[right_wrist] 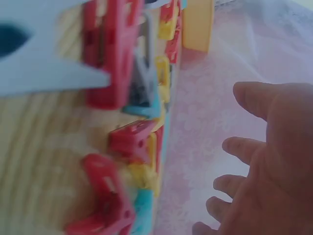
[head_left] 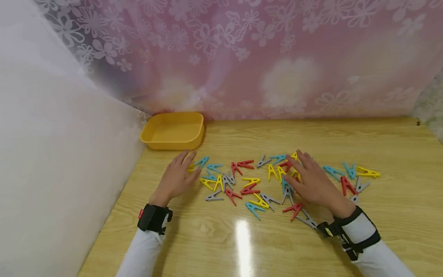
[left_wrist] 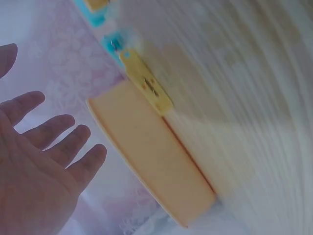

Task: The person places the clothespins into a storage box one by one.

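Across the wooden tabletop [head_left: 204, 250] lie scattered clothespins [head_left: 249, 190]; both hands [head_left: 175, 177] [head_left: 313, 182] (loosely spread, gripping nothing) hover close by.

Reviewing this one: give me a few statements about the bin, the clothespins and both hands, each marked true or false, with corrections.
1. The yellow bin stands toward the far left of the wooden table. True.
2. All the clothespins are red. False: they are red, yellow, blue and gray.
3. The right hand grips nothing. True.
4. The left hand pinches a gray clothespin. False: it holds nothing, its fingers extended.
5. The bin is full of clothespins. False: its visible inside is bare, and the clothespins lie scattered on the table.
6. Each wrist wears a black strap. True.
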Action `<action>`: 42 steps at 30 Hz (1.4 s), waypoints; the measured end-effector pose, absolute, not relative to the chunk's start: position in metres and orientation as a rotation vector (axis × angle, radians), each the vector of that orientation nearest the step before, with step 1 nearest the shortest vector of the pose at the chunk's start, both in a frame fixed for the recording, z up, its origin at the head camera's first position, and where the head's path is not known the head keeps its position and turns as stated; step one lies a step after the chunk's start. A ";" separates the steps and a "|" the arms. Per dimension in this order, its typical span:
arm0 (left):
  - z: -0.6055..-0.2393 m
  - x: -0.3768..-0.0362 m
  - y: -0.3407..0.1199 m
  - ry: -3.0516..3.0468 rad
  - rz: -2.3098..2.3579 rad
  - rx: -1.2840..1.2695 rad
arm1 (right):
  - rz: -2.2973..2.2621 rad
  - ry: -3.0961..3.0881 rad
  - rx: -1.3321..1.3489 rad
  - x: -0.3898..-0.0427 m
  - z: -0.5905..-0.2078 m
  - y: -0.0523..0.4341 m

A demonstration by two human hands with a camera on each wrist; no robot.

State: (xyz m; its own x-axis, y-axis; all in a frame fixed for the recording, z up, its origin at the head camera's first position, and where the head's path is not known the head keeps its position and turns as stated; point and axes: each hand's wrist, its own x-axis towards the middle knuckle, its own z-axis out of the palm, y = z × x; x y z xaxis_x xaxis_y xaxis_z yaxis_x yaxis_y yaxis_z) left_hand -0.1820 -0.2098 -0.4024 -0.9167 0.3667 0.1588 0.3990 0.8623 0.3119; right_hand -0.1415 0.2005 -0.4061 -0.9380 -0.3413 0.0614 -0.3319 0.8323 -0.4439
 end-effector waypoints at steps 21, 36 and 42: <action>-0.408 -0.186 -0.251 -2.962 -0.557 -0.447 | -0.772 2.898 -0.629 -0.159 -0.404 0.164; -0.402 -0.208 -0.271 -2.985 -0.557 -0.327 | -0.759 2.881 -0.735 -0.187 -0.405 0.123; -0.406 -0.213 -0.277 -2.974 -0.545 -0.298 | -0.755 2.859 -0.766 -0.194 -0.403 0.109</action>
